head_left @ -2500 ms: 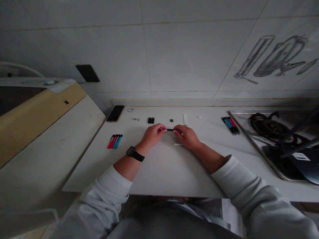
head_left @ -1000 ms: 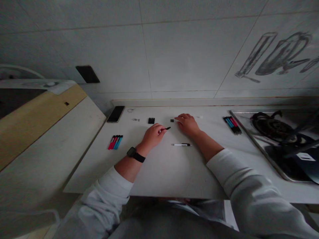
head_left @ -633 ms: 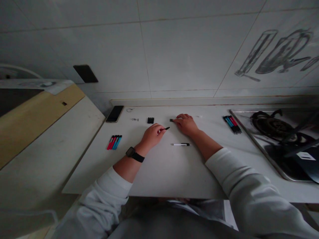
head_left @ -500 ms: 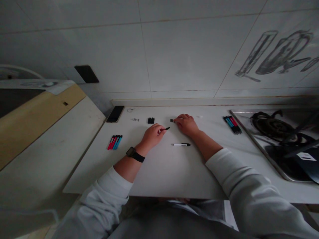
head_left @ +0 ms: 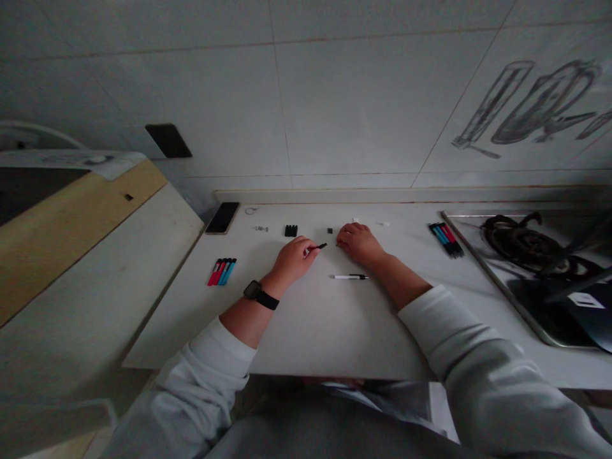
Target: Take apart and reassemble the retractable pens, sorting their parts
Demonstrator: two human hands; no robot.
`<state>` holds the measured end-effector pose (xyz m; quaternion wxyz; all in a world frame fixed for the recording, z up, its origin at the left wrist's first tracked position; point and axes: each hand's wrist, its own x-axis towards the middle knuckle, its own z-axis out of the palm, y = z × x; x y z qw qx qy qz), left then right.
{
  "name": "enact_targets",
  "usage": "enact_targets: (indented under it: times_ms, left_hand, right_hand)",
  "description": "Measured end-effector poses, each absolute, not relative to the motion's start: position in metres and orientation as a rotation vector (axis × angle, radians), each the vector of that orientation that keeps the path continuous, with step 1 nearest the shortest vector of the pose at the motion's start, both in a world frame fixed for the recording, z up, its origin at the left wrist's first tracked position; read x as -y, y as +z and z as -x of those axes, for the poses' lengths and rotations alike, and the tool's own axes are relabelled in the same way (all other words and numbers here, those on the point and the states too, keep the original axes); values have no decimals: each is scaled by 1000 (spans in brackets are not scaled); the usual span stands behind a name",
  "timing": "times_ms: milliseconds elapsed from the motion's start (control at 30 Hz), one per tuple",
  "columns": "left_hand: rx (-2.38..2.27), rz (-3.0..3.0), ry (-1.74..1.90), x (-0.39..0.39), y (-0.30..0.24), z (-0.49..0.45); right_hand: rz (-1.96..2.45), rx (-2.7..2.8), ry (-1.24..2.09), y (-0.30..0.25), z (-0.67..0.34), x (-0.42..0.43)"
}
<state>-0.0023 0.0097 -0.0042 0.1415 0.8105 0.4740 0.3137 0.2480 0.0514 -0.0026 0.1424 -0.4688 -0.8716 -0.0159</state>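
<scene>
My left hand (head_left: 295, 255) is closed in a pinch on a small black pen part (head_left: 322, 246), whose tip points to the right. Just across from it, my right hand (head_left: 357, 242) has its fingers pressed together around a tiny dark piece, too small to name. A little cluster of small black parts (head_left: 329, 231) lies left of the right fingers. Beyond my left hand sits a row of short black pen pieces (head_left: 291, 230). Thin metal springs (head_left: 261, 228) are left of that row. A white-and-black pen (head_left: 350, 276) rests nearer to me, below both hands.
Several red and blue pen barrels (head_left: 222, 271) lie at the left. More red, blue and black pens (head_left: 446, 240) are beside the gas stove (head_left: 526, 248) at the right. A phone (head_left: 222, 218) and a ring-shaped item (head_left: 250, 210) lie at the back left, near a slanted panel (head_left: 143, 255).
My right hand has drawn back a little from the small black parts, toward me, with a tiny dark piece at its fingertips. My left hand keeps its pinch almost in place.
</scene>
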Motion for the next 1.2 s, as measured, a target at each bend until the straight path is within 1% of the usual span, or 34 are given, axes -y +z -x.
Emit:
enact_targets:
  times_ms: [133, 300, 467, 767, 933, 1200]
  left_hand:
    - [-1372, -2342, 905, -12, -7, 4]
    - [-1340, -2328, 906, -10, -5, 4]
    - [-1280, -2341, 921, -9, -2, 2]
    - [-1246, -2378, 899, -7, 2, 0]
    - [-1202, -2379, 864, -5, 4, -1]
    - [-1130, -2338, 825, -1, 9, -3]
  right_hand:
    - [1277, 2494, 27, -5, -245, -41]
    - [1158, 2257, 265, -5, -246, -24]
    - [1075, 2094, 379, -4, -240, -7]
    - [1144, 2140, 426, 5, -233, 0]
    - [1127, 2180, 404, 2, -233, -1]
    - [1041, 2171, 486, 7, -231, 2]
